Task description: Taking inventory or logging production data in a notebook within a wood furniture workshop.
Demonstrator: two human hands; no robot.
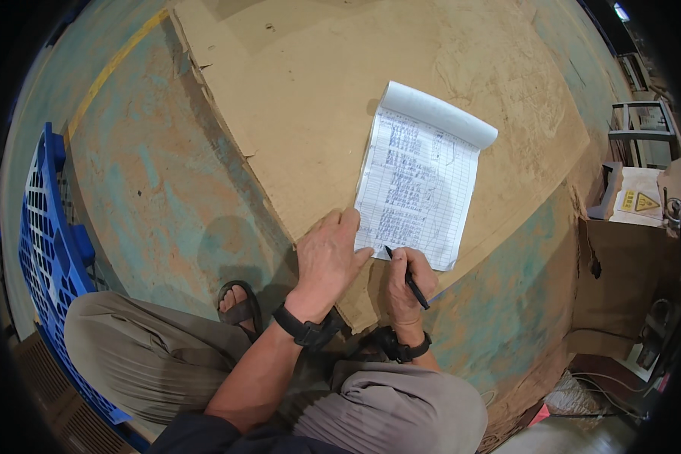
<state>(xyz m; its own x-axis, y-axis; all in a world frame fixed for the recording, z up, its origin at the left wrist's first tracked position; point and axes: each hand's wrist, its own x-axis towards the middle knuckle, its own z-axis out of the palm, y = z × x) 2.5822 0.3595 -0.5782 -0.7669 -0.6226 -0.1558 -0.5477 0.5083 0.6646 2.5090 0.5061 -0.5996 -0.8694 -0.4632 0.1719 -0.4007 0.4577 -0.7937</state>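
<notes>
A lined notepad (pixel 446 198) with rows of blue handwriting lies on a large sheet of cardboard (pixel 295 98), its upper pages rolled back at the far end. Between the fingers of my right hand (pixel 412 284) is a black pen (pixel 415 290), its tip at the lower rows of the page. My left hand (pixel 327 253) rests flat at the pad's lower left corner, fingers stretched out and thumb on the paper's edge. Both wrists wear black straps.
A blue plastic pallet (pixel 53 219) stands at the left. To the right are a cardboard box (pixel 620 257) with a yellow warning label, a metal frame (pixel 642 121) and loose cables. The worn green floor (pixel 159 151) shows around the cardboard; my sandalled foot (pixel 240 306) is beside it.
</notes>
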